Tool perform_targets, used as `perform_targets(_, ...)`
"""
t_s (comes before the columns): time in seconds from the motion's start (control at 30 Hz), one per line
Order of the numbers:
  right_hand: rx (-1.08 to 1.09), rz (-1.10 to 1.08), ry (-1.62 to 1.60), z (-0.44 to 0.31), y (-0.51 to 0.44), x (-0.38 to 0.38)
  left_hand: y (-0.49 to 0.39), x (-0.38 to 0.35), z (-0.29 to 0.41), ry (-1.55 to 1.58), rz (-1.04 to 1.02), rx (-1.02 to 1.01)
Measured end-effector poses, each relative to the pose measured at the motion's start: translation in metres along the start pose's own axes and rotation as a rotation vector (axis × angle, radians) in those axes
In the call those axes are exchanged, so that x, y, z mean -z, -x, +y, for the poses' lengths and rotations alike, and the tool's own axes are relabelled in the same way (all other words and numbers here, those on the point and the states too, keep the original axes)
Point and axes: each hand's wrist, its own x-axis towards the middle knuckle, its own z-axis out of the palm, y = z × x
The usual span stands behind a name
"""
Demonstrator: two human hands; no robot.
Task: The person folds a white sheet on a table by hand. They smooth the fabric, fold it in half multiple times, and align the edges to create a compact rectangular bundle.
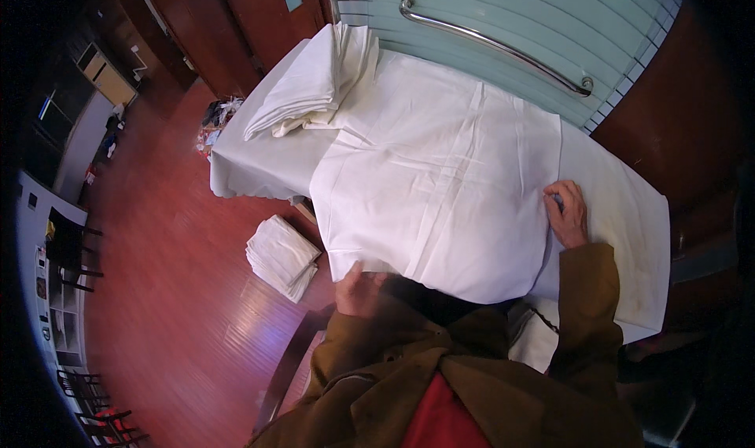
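Note:
A large white cloth (472,194) with creases and seam-like bands lies spread over the table before me, its near edge hanging towards my lap. My left hand (358,292), slightly blurred, grips the near left edge of this cloth, thumb on top. At the cloth's right edge rests my right hand (569,215), fingers curled around a small bluish-grey object (558,199) that is mostly hidden. A stack of folded white cloths (307,88) sits at the table's far left end.
A pale cover (625,224) drapes the table. Another folded cloth pile (282,256) is low on the left, above the red-brown floor (177,259). Behind the table, a metal bar handle (495,44) crosses a greenish panel. A dark curved chair part (295,359) is beside my left arm.

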Motion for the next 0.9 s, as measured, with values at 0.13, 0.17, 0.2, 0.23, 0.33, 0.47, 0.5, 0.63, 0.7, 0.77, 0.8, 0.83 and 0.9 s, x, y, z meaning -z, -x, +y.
perform_targets(0.13, 0.004, 0.0, 0.01, 0.0, 0.0, 0.0, -0.009, 0.0, -0.016, -0.017, -0.138, 0.06)
perform_targets(0.17, 0.009, -0.007, 0.017, 0.0, 0.0, 0.0, -0.01, 0.004, -0.017, -0.081, -0.129, 0.086)
perform_targets(0.2, -0.003, -0.009, 0.018, 0.0, 0.0, 0.001, -0.013, 0.007, -0.02, -0.142, -0.123, 0.105)
perform_targets(0.23, 0.018, -0.012, 0.026, 0.0, 0.0, 0.001, -0.014, 0.009, -0.025, -0.204, -0.116, 0.128)
perform_targets(0.33, 0.025, -0.011, 0.028, 0.0, 0.0, 0.002, -0.018, 0.015, -0.038, -0.218, -0.16, 0.132)
perform_targets(0.47, 0.018, -0.002, 0.016, 0.0, 0.0, 0.001, -0.015, 0.017, -0.062, -0.2, -0.119, 0.086)
perform_targets(0.5, -0.003, 0.001, 0.004, 0.0, 0.0, 0.001, -0.015, 0.02, -0.063, -0.285, -0.089, 0.142)
perform_targets(0.63, 0.008, -0.006, 0.016, 0.001, 0.0, 0.001, -0.009, 0.034, -0.051, -0.411, -0.165, 0.243)
perform_targets(0.7, -0.009, -0.002, 0.028, 0.001, 0.0, 0.0, -0.001, 0.035, -0.04, -0.523, -0.133, 0.309)
perform_targets(0.77, 0.005, -0.002, 0.002, 0.001, 0.0, 0.0, 0.011, 0.031, -0.028, -0.535, -0.249, 0.177)
perform_targets(0.8, 0.006, -0.003, -0.014, 0.001, -0.001, 0.0, 0.017, 0.027, -0.022, -0.556, -0.235, 0.193)
perform_targets(0.83, 0.006, -0.002, -0.003, 0.0, -0.001, 0.0, 0.02, 0.02, -0.019, -0.524, -0.23, 0.178)
perform_targets(0.9, 0.011, -0.002, 0.017, 0.0, -0.001, 0.001, 0.025, 0.007, -0.012, -0.4, -0.25, 0.128)
